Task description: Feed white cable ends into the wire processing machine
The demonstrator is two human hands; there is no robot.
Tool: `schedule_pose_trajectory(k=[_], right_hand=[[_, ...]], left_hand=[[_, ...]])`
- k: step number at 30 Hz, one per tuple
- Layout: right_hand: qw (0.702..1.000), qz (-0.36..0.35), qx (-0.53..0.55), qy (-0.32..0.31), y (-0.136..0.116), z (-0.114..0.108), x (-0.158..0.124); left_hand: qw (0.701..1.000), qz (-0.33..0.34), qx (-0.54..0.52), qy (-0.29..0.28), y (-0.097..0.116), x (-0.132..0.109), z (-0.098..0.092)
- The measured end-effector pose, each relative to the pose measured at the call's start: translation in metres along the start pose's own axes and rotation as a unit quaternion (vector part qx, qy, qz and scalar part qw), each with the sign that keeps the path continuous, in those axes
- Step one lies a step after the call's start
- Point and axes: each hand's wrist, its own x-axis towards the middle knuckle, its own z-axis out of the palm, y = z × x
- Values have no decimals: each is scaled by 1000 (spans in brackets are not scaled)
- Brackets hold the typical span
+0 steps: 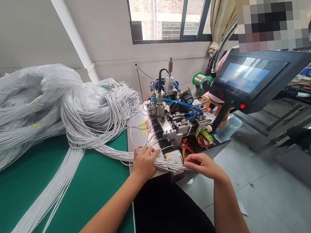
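Observation:
A bundle of thin white cables [115, 153] runs from the heap on the green table to the small work surface before me. My left hand [144, 163] lies over the bundle near its end, fingers bent around it. Past that hand the loose cable ends [173, 164] fan out to the right, some with reddish tips. My right hand [202, 166] is at those tips, thumb and forefinger pinched together on a cable end. Directly behind the hands stands a bench machine [176, 118] with metal cylinders and blue air tubes.
Plastic-wrapped cable coils [33, 91] heap up on the green table [102, 193]. Orange-handled cutters [186, 148] and red-handled scissors [203, 140] lie near the machine. A control screen [246, 76] and a solder wire spool [200, 80] stand right. Another person [221, 60] sits behind the screen.

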Motion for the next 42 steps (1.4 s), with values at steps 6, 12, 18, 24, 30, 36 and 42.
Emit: schedule_pose_trajectory(k=[6, 12, 18, 24, 30, 36, 42], right_hand=[[1000, -14, -26, 5, 2, 6, 3], [999, -27, -31, 10, -4, 9, 6], [998, -52, -25, -5, -5, 10, 11], [992, -80, -20, 93, 1, 15, 28], [983, -99, -38, 150, 0, 24, 38], [978, -94, -35, 185, 4, 21, 36], [974, -90, -32, 206, 7, 21, 39]], left_hand=[[1000, -2, 1, -5, 0, 1, -1], [1000, 11, 1, 19, 0, 1, -1], [997, 63, -18, 46, -4, -1, 0], [989, 107, -44, 89, -7, -2, -2], [986, 103, -59, 118, -4, -2, -6], [986, 96, -82, 111, -2, 0, -9], [990, 84, -47, 102, 1, 1, -8]])
